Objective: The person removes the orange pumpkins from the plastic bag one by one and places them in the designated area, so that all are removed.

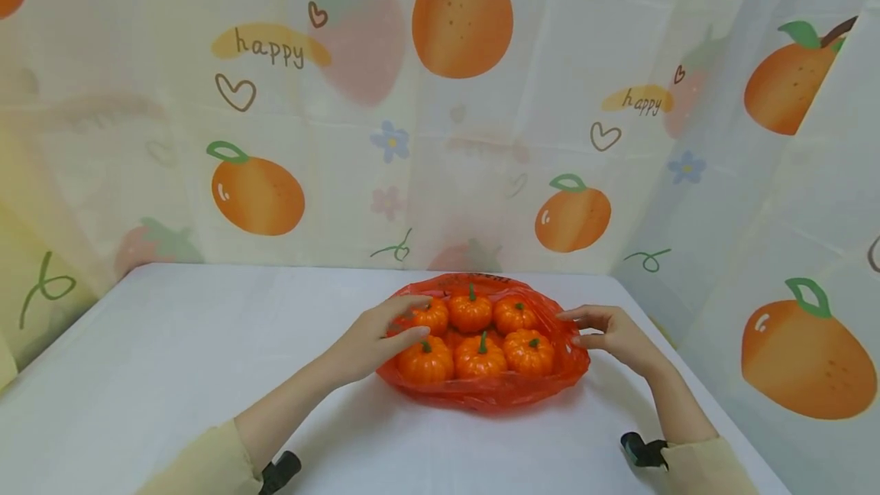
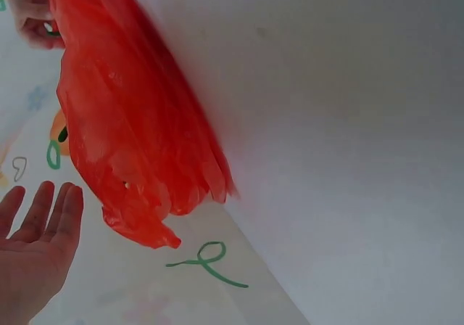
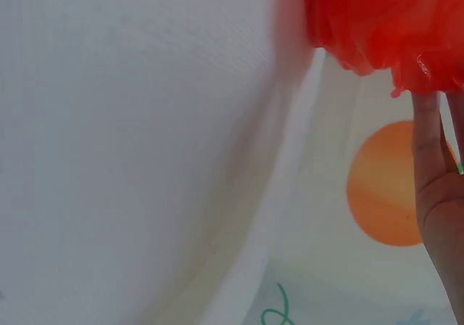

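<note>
Several small orange pumpkins with green stems [image 1: 481,357] sit in a spread red plastic bag [image 1: 481,396] on a white table. My left hand [image 1: 364,338] is over the bag's left side, thumb and fingers spread beside the leftmost pumpkins. The left wrist view has that hand's extended fingers apart from the bag's outer side [image 2: 134,114]. At the right rim, my right hand [image 1: 615,334] touches the bag with its fingertips. In the right wrist view its fingers [image 3: 428,140] look straight, their tips against or behind the red plastic [image 3: 424,56].
The white tabletop [image 1: 206,342] extends to the left of the bag and in front of it. A fruit-printed curtain [image 1: 467,159] stands behind the table and along both sides. Dark wrist devices [image 1: 642,451] show at both sleeves.
</note>
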Action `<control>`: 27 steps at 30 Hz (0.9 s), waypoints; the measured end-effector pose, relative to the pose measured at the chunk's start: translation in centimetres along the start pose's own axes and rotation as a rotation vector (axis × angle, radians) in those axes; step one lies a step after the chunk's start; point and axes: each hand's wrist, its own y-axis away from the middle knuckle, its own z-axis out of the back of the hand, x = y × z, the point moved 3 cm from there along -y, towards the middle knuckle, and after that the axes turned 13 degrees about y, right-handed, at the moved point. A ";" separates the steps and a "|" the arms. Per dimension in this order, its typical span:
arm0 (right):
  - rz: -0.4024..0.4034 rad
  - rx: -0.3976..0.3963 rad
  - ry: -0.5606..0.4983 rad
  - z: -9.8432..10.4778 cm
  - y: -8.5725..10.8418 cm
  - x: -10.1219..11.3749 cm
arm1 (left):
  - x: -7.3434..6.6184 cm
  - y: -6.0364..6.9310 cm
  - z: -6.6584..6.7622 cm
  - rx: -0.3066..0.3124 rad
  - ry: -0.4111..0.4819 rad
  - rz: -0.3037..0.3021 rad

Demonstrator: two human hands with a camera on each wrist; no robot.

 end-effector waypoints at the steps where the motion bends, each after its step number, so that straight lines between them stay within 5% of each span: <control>1: -0.006 -0.003 0.000 0.0 0.0 -0.1 | 0.1 -0.1 -0.2 0.005 0.003 0.008; 7: -0.009 -0.006 -0.013 -0.1 -0.1 -0.1 | 0.8 -0.5 -0.9 0.030 -0.007 0.028; 15: -0.022 0.001 -0.011 -0.3 -0.1 0.1 | 1.6 -0.6 -1.5 0.063 -0.120 -0.058; 27: -0.029 -0.005 0.023 -0.5 -0.4 -0.2 | 2.2 -0.8 -1.6 0.071 -0.214 0.062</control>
